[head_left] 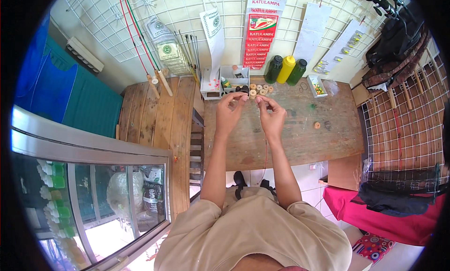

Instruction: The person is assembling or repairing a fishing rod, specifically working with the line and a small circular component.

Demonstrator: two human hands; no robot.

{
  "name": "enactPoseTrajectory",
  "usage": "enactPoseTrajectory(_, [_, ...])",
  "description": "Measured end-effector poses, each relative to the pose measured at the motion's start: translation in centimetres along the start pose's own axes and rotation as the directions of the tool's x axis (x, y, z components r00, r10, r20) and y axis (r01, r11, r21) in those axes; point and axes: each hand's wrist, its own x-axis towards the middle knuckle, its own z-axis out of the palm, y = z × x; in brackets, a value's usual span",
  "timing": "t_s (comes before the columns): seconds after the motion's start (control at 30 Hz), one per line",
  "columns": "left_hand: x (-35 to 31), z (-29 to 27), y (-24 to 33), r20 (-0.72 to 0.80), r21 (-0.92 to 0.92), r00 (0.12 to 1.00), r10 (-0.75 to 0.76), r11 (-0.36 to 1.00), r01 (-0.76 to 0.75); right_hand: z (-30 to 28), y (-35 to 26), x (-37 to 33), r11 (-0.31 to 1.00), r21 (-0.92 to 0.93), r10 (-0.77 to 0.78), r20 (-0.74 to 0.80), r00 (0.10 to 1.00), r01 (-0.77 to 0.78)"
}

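Observation:
Over the far side of the wooden table, my left hand and my right hand are raised close together, a small gap between their fingertips. Thumb and forefinger are pinched on each; whatever lies in them is too fine to make out. Just beyond the fingertips sits a cluster of small pale wooden spools, partly covered by the hands. A thin reddish line runs down below my right hand toward my lap. Beside my left hand stands a light grey compartment box with small bottles and a black item in it.
One dark green bottle, a yellow bottle and a green bottle stand by the wall. A white tray holds small colourful pieces. A lone spool lies right. A glass-panelled frame juts in at left.

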Motion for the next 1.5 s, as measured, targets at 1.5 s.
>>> enactPoseTrajectory(1.5, [8.6,-2.9,-14.2,-0.084,0.819,0.978,-0.189,0.546,0.176,8.0,4.0,0.0,0.96,-0.264,-0.109,-0.071,0.991,0.087])
